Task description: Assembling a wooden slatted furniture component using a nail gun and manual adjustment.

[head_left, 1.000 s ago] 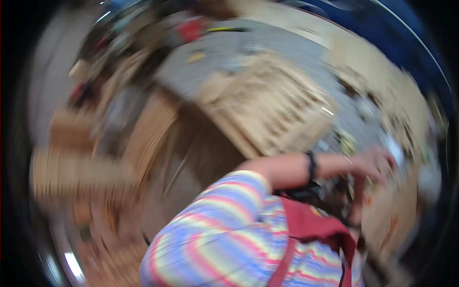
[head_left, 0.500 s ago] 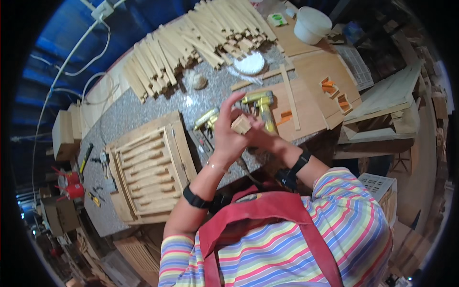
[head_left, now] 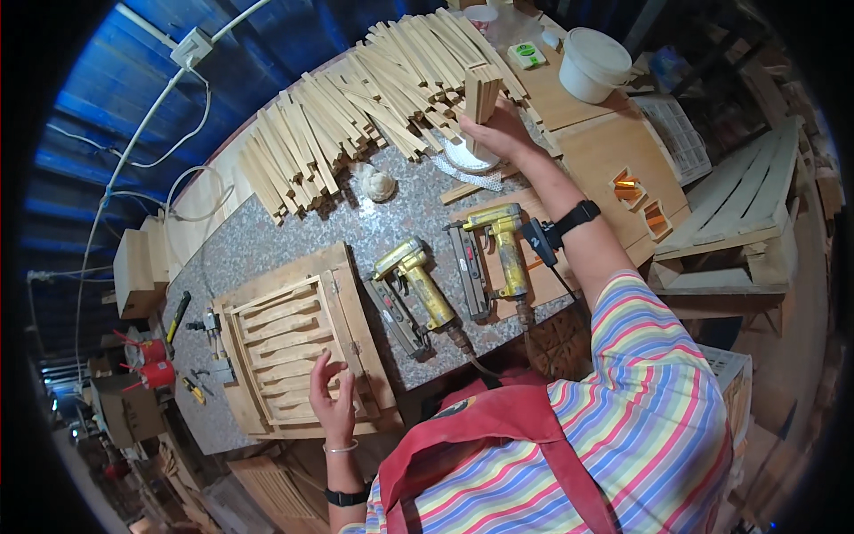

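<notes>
Slats (head_left: 283, 327) lie in spaced rows across the wooden frame (head_left: 353, 316), which sits by the near edge of the bench (head_left: 418, 200), toward its left end. From the far side to the near side the frame looks largely filled, though the left hand (head_left: 333, 402) covers part of its near right corner, so whether every row is in place cannot be told. Whether the slats are fastened does not show either.

The right hand (head_left: 503, 133) has its fingers wrapped around a bundle of wooden strips (head_left: 481, 96), raised over the far right part of the bench, above a round white lid (head_left: 466, 157). This bundle is not in the frame; how many strips it has is unclear. The left hand's fingers are loosely bent and parted, with nothing visible between them; contact with the frame cannot be judged.

Much material appears left over: a broad pile of loose strips (head_left: 356, 102) runs along the bench's far edge. The 2 nail guns, 1 yellow gun beside the frame (head_left: 416, 283) and 1 farther right (head_left: 508, 254), lie unheld toward the near edge.
</notes>
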The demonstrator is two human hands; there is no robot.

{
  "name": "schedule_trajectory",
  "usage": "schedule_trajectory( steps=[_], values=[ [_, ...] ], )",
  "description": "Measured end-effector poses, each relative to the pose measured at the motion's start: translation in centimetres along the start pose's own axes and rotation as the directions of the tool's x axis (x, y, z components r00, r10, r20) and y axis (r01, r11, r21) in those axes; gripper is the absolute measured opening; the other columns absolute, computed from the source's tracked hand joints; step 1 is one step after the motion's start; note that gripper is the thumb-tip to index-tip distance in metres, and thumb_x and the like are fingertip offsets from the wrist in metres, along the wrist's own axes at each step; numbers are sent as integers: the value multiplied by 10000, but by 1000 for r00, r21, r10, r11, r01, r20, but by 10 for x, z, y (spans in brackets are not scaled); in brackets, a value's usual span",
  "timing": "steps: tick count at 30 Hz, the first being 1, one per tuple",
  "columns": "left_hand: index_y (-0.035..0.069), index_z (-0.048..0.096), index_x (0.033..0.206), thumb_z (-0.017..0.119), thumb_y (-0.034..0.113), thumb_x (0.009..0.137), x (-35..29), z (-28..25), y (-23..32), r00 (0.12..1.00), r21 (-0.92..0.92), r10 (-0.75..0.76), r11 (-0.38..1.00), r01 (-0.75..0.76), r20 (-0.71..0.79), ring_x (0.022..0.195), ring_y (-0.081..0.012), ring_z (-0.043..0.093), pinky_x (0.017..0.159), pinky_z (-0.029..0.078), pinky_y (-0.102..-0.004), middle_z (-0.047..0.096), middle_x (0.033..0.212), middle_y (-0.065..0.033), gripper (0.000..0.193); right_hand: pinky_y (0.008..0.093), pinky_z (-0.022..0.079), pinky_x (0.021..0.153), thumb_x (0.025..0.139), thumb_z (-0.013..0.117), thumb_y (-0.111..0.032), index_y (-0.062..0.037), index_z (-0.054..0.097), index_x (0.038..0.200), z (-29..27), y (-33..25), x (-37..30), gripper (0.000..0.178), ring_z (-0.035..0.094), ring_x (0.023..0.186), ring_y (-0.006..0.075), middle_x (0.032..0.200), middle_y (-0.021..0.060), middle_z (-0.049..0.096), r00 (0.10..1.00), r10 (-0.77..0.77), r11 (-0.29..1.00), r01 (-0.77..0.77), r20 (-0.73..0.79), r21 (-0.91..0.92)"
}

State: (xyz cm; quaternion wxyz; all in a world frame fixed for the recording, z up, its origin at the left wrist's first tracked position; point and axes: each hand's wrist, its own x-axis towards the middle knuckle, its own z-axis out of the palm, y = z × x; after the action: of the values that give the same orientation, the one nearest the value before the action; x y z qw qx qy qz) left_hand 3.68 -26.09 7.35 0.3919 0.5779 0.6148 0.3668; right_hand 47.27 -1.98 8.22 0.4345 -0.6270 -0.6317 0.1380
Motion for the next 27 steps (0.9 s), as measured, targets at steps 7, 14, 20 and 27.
schedule_trajectory(
  steps=[7,14,20,27],
  values=[
    [25,526,1249,636,-21,829,-23,15,9,999,-28,-16,999,17,36,881,-130,589,777,485,-265,620,971,-75,436,293,476,540,819,569,-281,-85,626,857,-15,-13,2,208,623,691,145,845,67,636,958,-177,937,235,-228,260],
    [27,541,1231,622,-16,857,-22,10,40,994,35,-65,997,62,83,889,-124,580,781,478,-266,624,976,-70,385,163,334,334,855,552,-171,-64,578,807,60,-42,22,120,385,452,91,668,24,515,929,285,-942,226,235,249],
    [20,601,1143,618,39,883,-16,16,43,982,63,-90,995,81,167,872,-101,577,750,469,-236,638,953,-56,262,162,476,395,816,613,-169,-20,506,752,83,5,25,193,411,464,91,668,52,464,937,260,-953,289,235,-95],
    [-97,437,1306,287,739,867,124,54,86,689,-576,84,626,526,720,1196,-391,507,1109,265,-484,570,1227,-245,956,179,385,349,863,608,-272,-86,582,780,71,-115,-68,205,500,480,81,690,66,587,761,53,-427,-568,647,704]
  ],
)
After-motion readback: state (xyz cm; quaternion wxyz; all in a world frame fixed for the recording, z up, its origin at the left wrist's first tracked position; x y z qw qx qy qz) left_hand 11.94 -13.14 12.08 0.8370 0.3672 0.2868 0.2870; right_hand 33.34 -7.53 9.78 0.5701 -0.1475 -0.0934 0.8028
